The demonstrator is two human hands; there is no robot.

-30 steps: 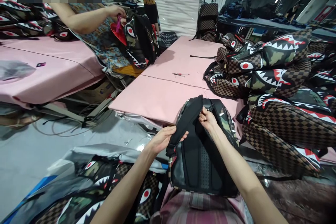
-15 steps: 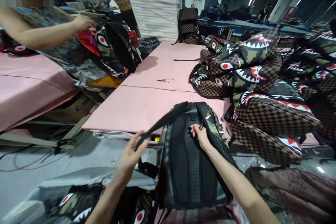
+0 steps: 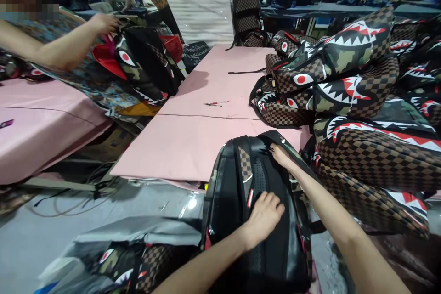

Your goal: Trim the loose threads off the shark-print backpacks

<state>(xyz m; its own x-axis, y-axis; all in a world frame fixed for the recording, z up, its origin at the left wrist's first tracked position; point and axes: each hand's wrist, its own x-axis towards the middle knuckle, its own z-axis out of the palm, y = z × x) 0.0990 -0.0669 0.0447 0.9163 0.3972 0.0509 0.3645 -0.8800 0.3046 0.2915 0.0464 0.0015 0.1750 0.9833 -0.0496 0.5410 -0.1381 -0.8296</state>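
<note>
A black backpack [image 3: 223, 183] stands at the near edge of the pink table, its padded back and straps facing me. My left hand [image 3: 266, 215] lies over the middle of the back panel, fingers curled at a strap [image 3: 245, 170] with a checkered patch; what it grips is hidden. Higher up, my right hand [image 3: 280, 155] is closed at the right shoulder strap near the top of the bag, its fingertips partly lost against the black fabric.
Shark-face backpacks [image 3: 358, 92] are piled on the right of the pink table [image 3: 172, 147]. Small snips [image 3: 215, 103] lie mid-table. At the left, a person [image 3: 79, 41] handles another backpack [image 3: 144, 59]. More bags [image 3: 138, 262] lie low at the front left.
My left hand has moved right from the raised left strap onto the back panel, and that strap now lies against the bag. My right hand has shifted up and right.
</note>
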